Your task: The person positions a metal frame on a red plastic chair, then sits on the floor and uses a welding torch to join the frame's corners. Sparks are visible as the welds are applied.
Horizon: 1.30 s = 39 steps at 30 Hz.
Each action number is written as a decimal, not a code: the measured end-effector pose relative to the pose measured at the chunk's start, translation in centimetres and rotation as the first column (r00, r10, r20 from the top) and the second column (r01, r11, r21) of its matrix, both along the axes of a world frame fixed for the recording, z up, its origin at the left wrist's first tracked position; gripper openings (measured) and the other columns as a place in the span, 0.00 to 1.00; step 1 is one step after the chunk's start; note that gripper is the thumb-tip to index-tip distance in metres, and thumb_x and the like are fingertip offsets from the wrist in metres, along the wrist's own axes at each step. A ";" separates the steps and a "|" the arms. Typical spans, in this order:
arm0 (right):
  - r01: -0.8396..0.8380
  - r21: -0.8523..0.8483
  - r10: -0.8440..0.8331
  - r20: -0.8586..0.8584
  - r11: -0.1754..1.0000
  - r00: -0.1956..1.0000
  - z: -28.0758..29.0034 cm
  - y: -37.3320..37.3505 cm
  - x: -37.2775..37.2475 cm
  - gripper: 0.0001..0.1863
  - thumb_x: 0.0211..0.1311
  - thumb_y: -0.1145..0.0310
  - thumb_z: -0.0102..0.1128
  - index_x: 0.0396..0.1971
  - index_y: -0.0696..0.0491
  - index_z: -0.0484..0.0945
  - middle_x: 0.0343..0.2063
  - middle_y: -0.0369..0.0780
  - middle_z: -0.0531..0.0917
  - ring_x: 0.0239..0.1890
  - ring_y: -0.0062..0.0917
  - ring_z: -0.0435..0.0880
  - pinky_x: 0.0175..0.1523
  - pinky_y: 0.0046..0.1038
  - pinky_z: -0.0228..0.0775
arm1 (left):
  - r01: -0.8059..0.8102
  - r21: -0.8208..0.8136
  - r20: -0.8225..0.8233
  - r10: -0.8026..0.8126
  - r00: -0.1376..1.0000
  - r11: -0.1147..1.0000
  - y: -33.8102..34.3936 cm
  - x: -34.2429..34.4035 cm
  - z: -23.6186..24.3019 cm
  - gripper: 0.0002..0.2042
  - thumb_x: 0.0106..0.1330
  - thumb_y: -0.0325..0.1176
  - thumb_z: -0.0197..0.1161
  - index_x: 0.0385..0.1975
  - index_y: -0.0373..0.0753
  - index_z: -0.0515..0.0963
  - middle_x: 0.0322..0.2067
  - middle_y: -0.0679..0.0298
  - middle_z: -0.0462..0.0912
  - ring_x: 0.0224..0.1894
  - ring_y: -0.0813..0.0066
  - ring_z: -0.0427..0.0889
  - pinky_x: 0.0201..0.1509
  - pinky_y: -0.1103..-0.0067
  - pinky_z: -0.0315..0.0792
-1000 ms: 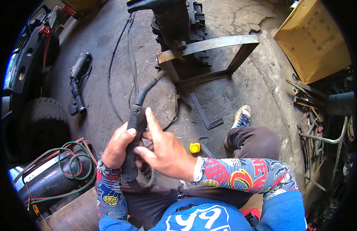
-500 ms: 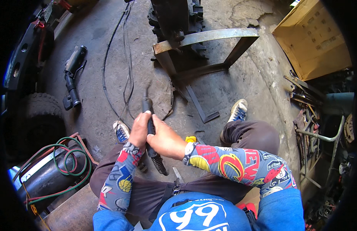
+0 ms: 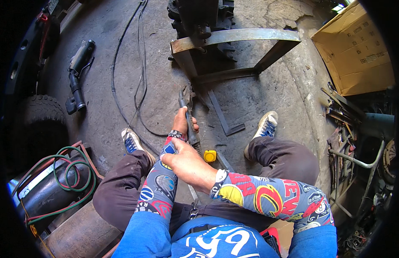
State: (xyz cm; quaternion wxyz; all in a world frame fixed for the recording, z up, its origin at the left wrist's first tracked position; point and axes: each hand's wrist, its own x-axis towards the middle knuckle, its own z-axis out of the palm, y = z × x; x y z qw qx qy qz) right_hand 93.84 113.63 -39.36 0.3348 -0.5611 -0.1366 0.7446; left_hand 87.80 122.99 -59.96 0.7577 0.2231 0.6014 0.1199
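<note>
My left hand [image 3: 181, 121] is wrapped round a black welding gun [image 3: 192, 133], its nozzle pointing up and away from me and its coiled spring end toward my lap. With my right hand [image 3: 193, 167] I grip the patterned sleeve [image 3: 165, 182] on my left forearm, just below the wrist; most of those fingers are hidden behind the arm. Close to the spring end sits a yellow tape measure [image 3: 210, 155] on the floor. An L-shaped dark metal piece [image 3: 221, 114] lies beyond it, before a welded steel frame [image 3: 234, 35].
Cables [image 3: 143, 77] snake over the concrete at left, near a black pipe-like part [image 3: 79, 73]. Cylinders [image 3: 55, 193] with red and green hoses [image 3: 92, 185] lie at lower left. A cardboard box [image 3: 354, 51] and scrap metal [image 3: 343, 150] line the right side.
The gun has moved right and is now in my left hand alone. My right hand has left it and closed on my left sleeve. The tape measure shows more fully.
</note>
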 end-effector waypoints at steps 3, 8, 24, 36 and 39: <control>-0.015 0.052 0.010 0.102 0.999 0.995 1.2 0.1 0.5 0.42 0.61 0.61 0.59 0.70 0.70 0.58 0.62 0.65 0.73 0.68 0.50 0.74 0.71 0.37 0.63 | -0.011 0.020 0.033 0.010 0.999 1.000 0.1 0.4 -1.0 0.24 0.72 0.60 0.48 0.39 0.42 0.71 0.22 0.62 0.78 0.17 0.65 0.78 0.25 0.62 0.77; -0.020 0.074 0.015 0.072 0.997 0.997 1.7 0.0 1.2 0.43 0.61 0.61 0.58 0.71 0.70 0.57 0.64 0.66 0.71 0.70 0.49 0.72 0.73 0.36 0.61 | -0.026 -0.052 0.057 0.029 0.998 0.998 0.6 0.0 -1.7 0.21 0.72 0.59 0.47 0.42 0.45 0.69 0.22 0.64 0.78 0.16 0.68 0.76 0.25 0.62 0.75; -0.049 0.448 -0.089 0.280 0.893 0.956 2.3 1.2 2.0 0.49 0.62 0.67 0.66 0.77 0.61 0.47 0.67 0.56 0.69 0.69 0.35 0.72 0.68 0.30 0.68 | 0.197 0.354 0.016 -0.216 0.976 0.914 2.5 -5.9 21.3 0.22 0.76 0.51 0.48 0.39 0.37 0.78 0.22 0.63 0.81 0.18 0.74 0.79 0.24 0.80 0.75; -0.010 0.672 -0.070 0.092 0.740 0.993 7.0 0.5 2.7 0.59 0.62 0.78 0.69 0.80 0.49 0.32 0.60 0.53 0.79 0.46 0.23 0.87 0.47 0.29 0.84 | 0.357 0.544 -0.007 -0.421 0.907 0.760 0.3 -6.5 30.2 0.21 0.74 0.46 0.50 0.54 0.34 0.73 0.33 0.61 0.80 0.24 0.80 0.78 0.26 0.81 0.73; -0.019 0.658 -0.064 0.102 0.753 0.993 6.7 0.7 2.7 0.59 0.62 0.78 0.69 0.80 0.49 0.32 0.60 0.53 0.79 0.46 0.23 0.87 0.48 0.28 0.84 | 0.366 0.502 -0.035 -0.404 0.914 0.783 0.5 -6.6 29.8 0.20 0.74 0.45 0.50 0.54 0.34 0.73 0.33 0.62 0.80 0.24 0.79 0.78 0.27 0.81 0.74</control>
